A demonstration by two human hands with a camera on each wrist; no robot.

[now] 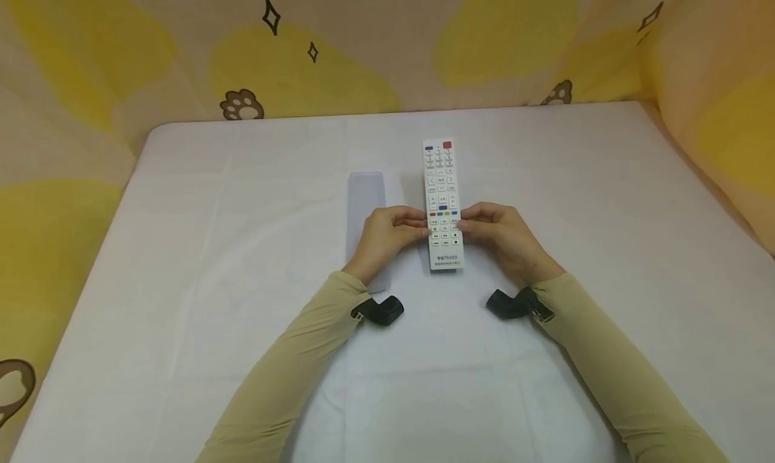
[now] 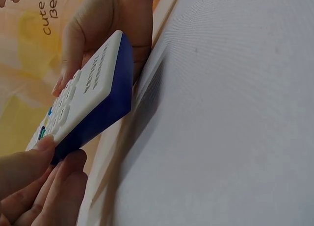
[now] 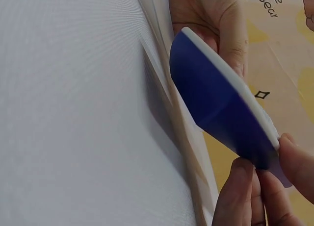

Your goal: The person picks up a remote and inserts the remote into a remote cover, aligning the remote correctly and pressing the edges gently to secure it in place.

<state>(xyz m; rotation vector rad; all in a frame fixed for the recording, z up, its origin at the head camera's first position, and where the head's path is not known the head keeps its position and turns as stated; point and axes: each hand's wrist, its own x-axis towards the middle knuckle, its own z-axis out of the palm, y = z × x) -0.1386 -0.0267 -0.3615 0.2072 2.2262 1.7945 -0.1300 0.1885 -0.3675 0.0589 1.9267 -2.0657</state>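
A white remote control [image 1: 443, 204] with a dark blue underside [image 3: 216, 108] is held up over the table between both hands. My left hand [image 1: 390, 237] pinches its left edge, thumb on the button face and fingers beneath. On the opposite edge my right hand [image 1: 505, 237] pinches it the same way. In the left wrist view the remote [image 2: 83, 93] stands clear of the cloth, its shadow below. A translucent, flat, long sleeve or cover [image 1: 366, 197] lies on the table left of the remote, partly hidden by my left hand and forearm.
The table [image 1: 212, 247] is covered with a white cloth. Behind it and at both sides hangs a yellow and cream patterned curtain [image 1: 363, 59]. A black wrist mount [image 1: 384, 311] sticks out from the left sleeve, another [image 1: 511, 304] from the right.
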